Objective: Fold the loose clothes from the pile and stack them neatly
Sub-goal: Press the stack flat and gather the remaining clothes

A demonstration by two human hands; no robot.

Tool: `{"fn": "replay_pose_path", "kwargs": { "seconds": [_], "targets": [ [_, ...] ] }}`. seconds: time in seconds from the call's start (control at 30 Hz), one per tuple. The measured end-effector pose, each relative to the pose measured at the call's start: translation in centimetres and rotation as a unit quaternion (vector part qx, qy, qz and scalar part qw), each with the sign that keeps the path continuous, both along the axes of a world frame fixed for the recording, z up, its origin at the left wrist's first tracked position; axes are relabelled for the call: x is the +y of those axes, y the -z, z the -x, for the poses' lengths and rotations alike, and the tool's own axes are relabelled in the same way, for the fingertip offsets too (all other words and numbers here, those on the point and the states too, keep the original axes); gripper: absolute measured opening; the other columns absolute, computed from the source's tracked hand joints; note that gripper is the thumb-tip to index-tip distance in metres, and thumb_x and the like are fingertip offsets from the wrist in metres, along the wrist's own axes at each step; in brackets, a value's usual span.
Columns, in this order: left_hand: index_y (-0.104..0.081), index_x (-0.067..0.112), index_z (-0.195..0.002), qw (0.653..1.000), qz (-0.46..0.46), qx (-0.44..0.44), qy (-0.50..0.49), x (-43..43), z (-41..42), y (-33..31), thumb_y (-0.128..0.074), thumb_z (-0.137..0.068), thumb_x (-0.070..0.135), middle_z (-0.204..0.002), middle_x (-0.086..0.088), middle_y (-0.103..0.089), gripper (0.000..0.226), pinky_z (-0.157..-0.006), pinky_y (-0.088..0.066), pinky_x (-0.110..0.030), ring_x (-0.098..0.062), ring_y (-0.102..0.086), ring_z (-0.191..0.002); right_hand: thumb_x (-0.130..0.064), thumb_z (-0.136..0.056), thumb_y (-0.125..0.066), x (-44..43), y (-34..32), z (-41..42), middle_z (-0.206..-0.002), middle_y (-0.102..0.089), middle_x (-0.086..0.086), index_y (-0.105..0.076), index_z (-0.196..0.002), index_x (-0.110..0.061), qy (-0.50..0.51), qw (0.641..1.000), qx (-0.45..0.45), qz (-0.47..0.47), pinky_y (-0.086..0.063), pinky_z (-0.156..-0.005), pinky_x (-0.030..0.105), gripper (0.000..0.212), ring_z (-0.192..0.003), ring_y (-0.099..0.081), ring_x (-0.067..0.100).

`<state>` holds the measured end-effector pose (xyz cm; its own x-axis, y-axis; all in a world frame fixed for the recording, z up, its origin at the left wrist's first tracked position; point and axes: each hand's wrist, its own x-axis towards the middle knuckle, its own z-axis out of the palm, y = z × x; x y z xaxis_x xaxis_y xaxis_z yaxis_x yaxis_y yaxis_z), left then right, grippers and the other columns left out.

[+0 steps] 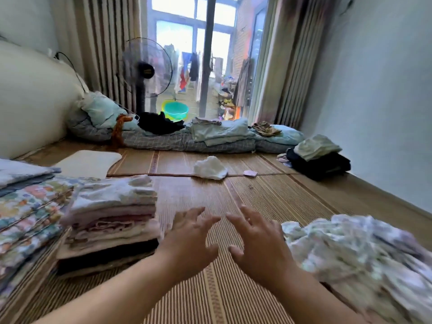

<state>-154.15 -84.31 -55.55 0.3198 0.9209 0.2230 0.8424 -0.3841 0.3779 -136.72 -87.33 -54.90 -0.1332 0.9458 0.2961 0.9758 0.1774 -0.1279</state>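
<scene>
The mat point(210, 195) lies open in a strip that runs from the hands out toward 12 o'clock, hemmed in on both sides. At 9 o'clock the stack point(112, 220) of folded clothes stands with its right edge just beside the left hand point(189, 244), and folded floral cloth point(30, 206) lies against the stack's far side, toward the frame's left edge. At 3 o'clock the loose pile point(355, 253), crumpled and pale with a flower print, spreads to the lower right corner; its near edge sits just beside the right hand point(259, 246). Between stack and pile the mat is bare under both hands.

Farther along the strip, at 12 o'clock, a white garment point(210, 168) lies crumpled on a seam in the mat, with a small pink scrap point(250, 173) near it at 1 o'clock. A dark heap point(320, 164) topped with green cloth sits at 2 o'clock against the wall point(374, 101). Bedding point(187, 139) closes the far edge of the mat, with a fan point(146, 69) and a green basin point(176, 109) behind it.

Both hands hover palm down above the mat, near each other but apart. The left fingers point(196, 212) are spread wide and lightly bent, holding nothing (whether the outermost one grazes the stack, I cannot tell). The right fingers point(247, 211) are likewise splayed and empty, clear of the pile.
</scene>
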Motion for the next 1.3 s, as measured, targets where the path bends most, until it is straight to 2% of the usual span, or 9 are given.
{"fn": "replay_pose_path", "kwargs": {
  "seconds": [0.2,0.4,0.63,0.73,0.8,0.87,0.97,1.17,1.3],
  "targets": [
    [-0.025,0.045,-0.143,0.986,0.017,0.077,0.145,-4.7,-14.2,2.5,-0.050,-0.083,0.051,-0.158,0.008,-0.013,0.065,-0.116,-0.009,-0.051,-0.024,-0.004,-0.145,-0.051,-0.086,-0.051,-8.5,3.6,-13.4,-0.156,-0.017,-0.007,-0.028,-0.141,-0.045,0.194,0.975,0.069,0.084,-0.021,-0.113,0.046,0.060,-0.142,-0.024,0.015],
    [-0.025,0.041,-0.144,0.974,0.056,0.126,0.180,-4.3,-23.6,4.6,-0.052,-0.080,0.042,-0.157,0.005,-0.018,0.069,-0.116,-0.015,-0.056,-0.027,-0.012,-0.143,-0.052,-0.084,-0.052,-8.3,5.3,-22.6,-0.152,-0.026,-0.005,-0.029,-0.145,-0.041,0.280,0.949,0.103,0.101,-0.030,-0.109,0.044,0.066,-0.135,-0.037,0.019],
    [0.021,0.054,-0.140,0.990,0.068,0.076,0.101,2.4,-28.6,6.2,-0.056,-0.081,0.056,-0.160,0.007,0.011,0.097,-0.116,-0.013,-0.051,-0.029,0.002,-0.147,-0.047,-0.084,-0.055,-1.6,6.2,-27.6,-0.130,-0.049,0.006,-0.041,-0.140,-0.031,0.278,0.960,0.018,0.019,-0.044,-0.091,0.039,0.060,-0.119,-0.047,0.029],
    [0.027,0.049,-0.140,0.989,0.134,0.050,0.031,5.0,-29.9,6.8,-0.067,-0.077,0.051,-0.161,-0.002,0.005,0.113,-0.114,-0.017,-0.054,-0.035,-0.006,-0.146,-0.050,-0.081,-0.055,1.5,6.0,-29.5,-0.149,-0.027,0.012,-0.025,-0.146,-0.039,0.305,0.941,0.019,0.147,-0.032,-0.105,0.049,0.073,-0.134,-0.028,0.036],
    [0.031,0.043,-0.141,0.978,0.195,0.074,0.005,6.1,-30.3,8.4,-0.074,-0.071,0.052,-0.153,-0.013,-0.022,0.127,-0.104,-0.036,-0.050,-0.037,-0.035,-0.133,-0.044,-0.082,-0.054,2.9,6.3,-30.1,-0.152,-0.023,0.009,-0.035,-0.141,-0.047,0.295,0.929,0.030,0.220,-0.025,-0.111,0.054,0.061,-0.138,-0.024,0.036],
    [0.012,0.042,-0.145,0.967,0.230,0.106,0.005,6.3,-29.9,10.1,-0.072,-0.077,0.043,-0.122,-0.014,-0.051,0.108,-0.085,-0.050,-0.038,-0.024,-0.056,-0.101,-0.032,-0.084,-0.050,3.7,6.6,-30.3,-0.139,-0.046,0.007,-0.059,-0.121,-0.043,0.284,0.933,0.035,0.218,-0.030,-0.110,0.054,0.040,-0.131,-0.039,0.034],
    [-0.052,0.029,-0.105,0.977,0.203,0.050,0.031,6.7,-28.7,11.3,-0.061,-0.086,0.026,-0.096,0.003,-0.060,0.021,-0.079,-0.055,-0.032,-0.013,-0.061,-0.086,-0.021,-0.085,-0.045,3.9,5.9,-30.4,-0.115,-0.064,0.009,-0.062,-0.090,-0.023,0.286,0.942,0.056,0.166,-0.038,-0.104,0.051,0.018,-0.114,-0.055,0.031],
    [-0.064,0.025,-0.086,0.954,0.204,-0.210,0.059,7.2,-24.3,1.9,-0.060,-0.091,0.025,-0.080,0.001,-0.067,0.007,-0.044,-0.044,-0.016,-0.010,-0.062,-0.060,-0.021,-0.093,-0.054,2.6,-1.2,-31.1,-0.068,-0.054,0.001,-0.049,-0.066,-0.013,0.227,0.929,0.294,-0.005,-0.033,-0.059,0.031,0.028,-0.076,-0.052,0.026],
    [-0.064,0.007,-0.079,0.947,0.117,-0.290,0.073,5.7,-19.3,-7.1,-0.054,-0.092,0.014,-0.071,-0.009,-0.057,0.018,-0.059,-0.038,-0.033,-0.021,-0.051,-0.064,-0.029,-0.093,-0.056,1.3,-6.8,-27.8,-0.067,-0.053,-0.004,-0.051,-0.069,-0.017,0.158,0.922,0.343,-0.078,-0.033,-0.055,0.030,0.027,-0.063,-0.046,0.015]
  ]
}}
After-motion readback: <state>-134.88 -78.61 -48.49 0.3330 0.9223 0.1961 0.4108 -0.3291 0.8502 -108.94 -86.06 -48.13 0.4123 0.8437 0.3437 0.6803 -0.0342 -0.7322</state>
